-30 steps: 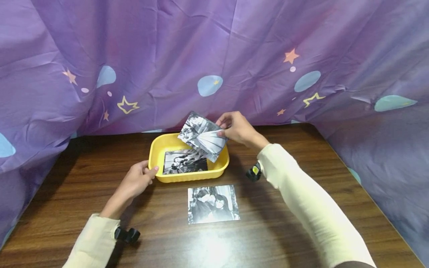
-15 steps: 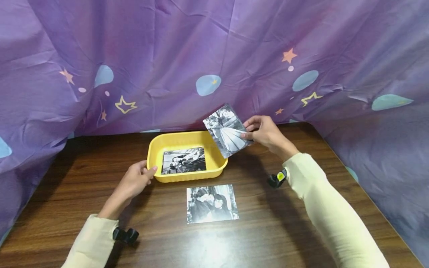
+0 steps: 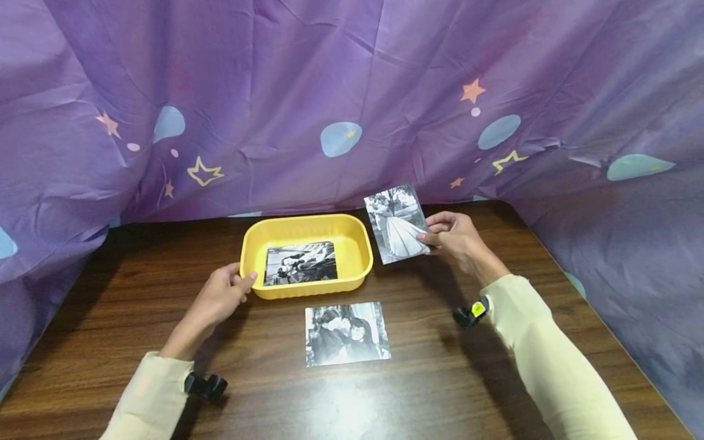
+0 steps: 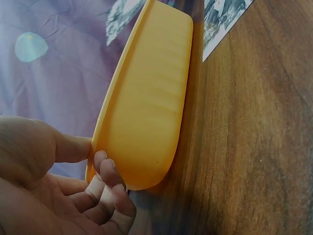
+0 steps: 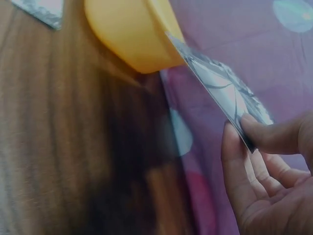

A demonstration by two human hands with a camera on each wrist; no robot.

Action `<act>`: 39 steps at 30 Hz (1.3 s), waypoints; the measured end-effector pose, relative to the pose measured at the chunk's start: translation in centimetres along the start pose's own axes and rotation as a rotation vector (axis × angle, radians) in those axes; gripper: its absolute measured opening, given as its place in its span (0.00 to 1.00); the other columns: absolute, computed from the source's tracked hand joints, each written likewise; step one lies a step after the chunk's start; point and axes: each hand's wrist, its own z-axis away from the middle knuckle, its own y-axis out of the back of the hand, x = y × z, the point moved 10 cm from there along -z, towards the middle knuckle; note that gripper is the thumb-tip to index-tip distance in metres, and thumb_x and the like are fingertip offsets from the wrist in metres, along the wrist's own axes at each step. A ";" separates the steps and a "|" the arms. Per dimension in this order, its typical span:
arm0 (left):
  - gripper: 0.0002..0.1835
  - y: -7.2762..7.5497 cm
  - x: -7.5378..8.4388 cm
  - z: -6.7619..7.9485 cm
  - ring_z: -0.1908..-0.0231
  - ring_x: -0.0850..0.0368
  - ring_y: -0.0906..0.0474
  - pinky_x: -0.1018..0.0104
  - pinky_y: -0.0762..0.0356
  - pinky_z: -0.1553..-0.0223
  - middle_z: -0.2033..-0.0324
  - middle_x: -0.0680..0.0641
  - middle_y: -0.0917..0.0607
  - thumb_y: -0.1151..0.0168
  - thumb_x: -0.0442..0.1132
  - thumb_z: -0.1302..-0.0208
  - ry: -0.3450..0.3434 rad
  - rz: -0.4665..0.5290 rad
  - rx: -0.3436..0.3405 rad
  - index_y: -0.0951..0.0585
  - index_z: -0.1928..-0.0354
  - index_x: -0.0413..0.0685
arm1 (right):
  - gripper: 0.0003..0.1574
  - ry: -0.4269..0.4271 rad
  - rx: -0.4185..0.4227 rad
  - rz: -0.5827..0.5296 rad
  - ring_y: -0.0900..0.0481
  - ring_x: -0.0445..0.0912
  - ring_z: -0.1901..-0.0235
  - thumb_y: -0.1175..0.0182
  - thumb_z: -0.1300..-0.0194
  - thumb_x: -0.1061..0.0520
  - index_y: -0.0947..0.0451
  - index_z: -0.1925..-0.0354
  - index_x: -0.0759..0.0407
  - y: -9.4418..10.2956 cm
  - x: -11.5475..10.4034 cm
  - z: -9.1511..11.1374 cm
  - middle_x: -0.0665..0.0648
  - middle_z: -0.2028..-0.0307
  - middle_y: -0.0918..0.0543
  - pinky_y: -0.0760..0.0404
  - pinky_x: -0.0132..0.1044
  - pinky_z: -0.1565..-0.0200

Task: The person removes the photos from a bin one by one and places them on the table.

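Note:
My right hand (image 3: 459,238) pinches a black-and-white photo (image 3: 397,226) by its right edge, thumb on the picture side and fingers behind. The photo is tilted and held up to the right of a yellow plastic tray (image 3: 360,282); in the right wrist view the photo (image 5: 217,85) is seen nearly edge-on. At the tray's front left corner my left hand (image 3: 222,294) grips the rim, thumb over the edge and fingers against the outer wall (image 4: 146,107). Inside the tray lies another black-and-white photo (image 3: 300,264), flat on the bottom.
A third photo (image 3: 348,334), showing people close together, lies flat on the brown wooden table (image 3: 264,391) in front of the tray. Behind the table hangs a purple curtain (image 3: 286,110) with stars and blobs. Both wrists wear small black cameras (image 3: 206,386).
My right hand has carried the photo from over the tray out to the right, turning it more upright. My left hand stays on the tray's corner.

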 end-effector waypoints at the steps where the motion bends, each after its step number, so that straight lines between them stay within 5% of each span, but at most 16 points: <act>1: 0.28 0.0 0.0 0.0 0.73 0.56 0.29 0.67 0.34 0.75 0.73 0.44 0.24 0.47 0.38 0.23 0.001 -0.001 0.000 0.36 0.32 0.22 | 0.19 -0.005 0.004 -0.004 0.19 0.38 0.76 0.34 0.39 0.74 0.31 0.53 0.72 0.1 0.4 0.0 0.48 0.75 0.20 0.14 0.38 0.69; 17: 0.28 0.1 0.0 0.0 0.72 0.56 0.29 0.66 0.33 0.74 0.73 0.43 0.24 0.47 0.38 0.23 -0.001 -0.011 -0.003 0.36 0.32 0.22 | 0.21 -0.088 0.059 0.043 0.19 0.39 0.75 0.35 0.42 0.74 0.31 0.52 0.77 -0.8 5.3 0.5 0.51 0.74 0.20 0.15 0.38 0.71; 30: 0.29 0.0 -0.1 0.0 0.71 0.55 0.29 0.66 0.34 0.74 0.73 0.43 0.24 0.47 0.39 0.23 0.013 -0.012 -0.009 0.36 0.31 0.23 | 0.22 -0.053 0.132 0.495 0.18 0.43 0.82 0.21 0.51 0.62 0.21 0.63 0.72 0.1 5.3 0.5 0.64 0.68 0.18 0.16 0.38 0.75; 34: 0.28 0.0 -0.1 0.0 0.71 0.55 0.29 0.66 0.34 0.74 0.73 0.44 0.24 0.47 0.39 0.23 0.010 -0.011 -0.008 0.35 0.32 0.23 | 0.23 -0.063 0.123 0.588 0.17 0.44 0.83 0.20 0.51 0.58 0.18 0.63 0.71 0.1 5.1 0.4 0.70 0.62 0.16 0.16 0.38 0.75; 39: 0.28 -0.1 0.0 0.0 0.71 0.55 0.29 0.66 0.34 0.73 0.73 0.43 0.24 0.47 0.38 0.23 0.008 -0.009 -0.007 0.36 0.32 0.23 | 0.23 -0.065 0.101 0.645 0.17 0.44 0.83 0.20 0.51 0.56 0.17 0.62 0.70 0.0 5.1 0.4 0.68 0.66 0.14 0.16 0.38 0.75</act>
